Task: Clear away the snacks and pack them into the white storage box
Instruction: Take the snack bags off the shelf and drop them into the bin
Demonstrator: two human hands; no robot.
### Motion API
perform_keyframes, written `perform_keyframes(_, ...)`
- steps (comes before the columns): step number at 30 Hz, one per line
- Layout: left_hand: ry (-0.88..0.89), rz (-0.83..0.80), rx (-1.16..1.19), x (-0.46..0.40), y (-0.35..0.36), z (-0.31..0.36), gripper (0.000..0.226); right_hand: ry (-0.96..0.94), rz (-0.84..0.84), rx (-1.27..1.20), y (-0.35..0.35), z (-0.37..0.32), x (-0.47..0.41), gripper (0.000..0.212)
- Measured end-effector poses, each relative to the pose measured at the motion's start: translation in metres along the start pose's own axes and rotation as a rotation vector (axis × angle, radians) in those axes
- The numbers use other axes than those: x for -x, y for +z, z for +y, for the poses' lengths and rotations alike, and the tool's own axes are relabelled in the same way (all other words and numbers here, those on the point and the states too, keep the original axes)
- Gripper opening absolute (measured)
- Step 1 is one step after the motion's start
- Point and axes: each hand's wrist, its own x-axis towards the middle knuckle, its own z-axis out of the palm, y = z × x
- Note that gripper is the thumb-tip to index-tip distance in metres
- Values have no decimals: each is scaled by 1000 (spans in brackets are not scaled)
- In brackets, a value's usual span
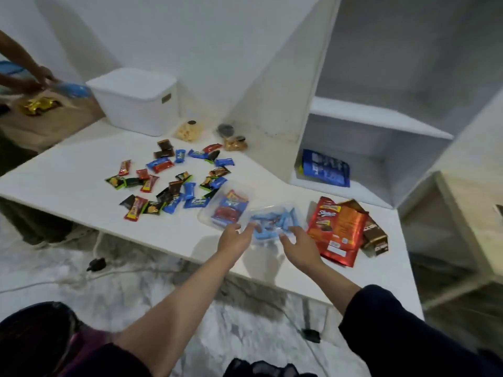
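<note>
Both hands, left hand and right hand, reach with fingers loosely spread, touching a clear tray of blue sweets, probably to lift it. The white storage box sits lidded, well beyond the scattered snacks.

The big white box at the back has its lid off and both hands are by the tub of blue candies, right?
Not quite. The head view shows the white box with its lid on. Both hands, left and right, are at the tub of blue candies.
</note>
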Motion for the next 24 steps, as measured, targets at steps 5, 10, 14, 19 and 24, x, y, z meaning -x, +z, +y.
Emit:
perform_keyframes(5,101,-61,-141,1,91,41,51,26,166,25,-80,70,-15,36)
perform_keyframes(10,178,-66,-233,-13,147,76,64,186,291,135,-136,114,-40,46)
perform_keyframes(14,297,-90,-368,-43,173,106,59,302,303,195,-155,131,-69,71)
perform_keyframes(19,455,-160,-552,-106,197,141,59,405,251,200,-148,139,-113,100)
perform_keyframes(24,606,-284,-743,-175,221,170,57,466,224,322,-127,143,-143,95)
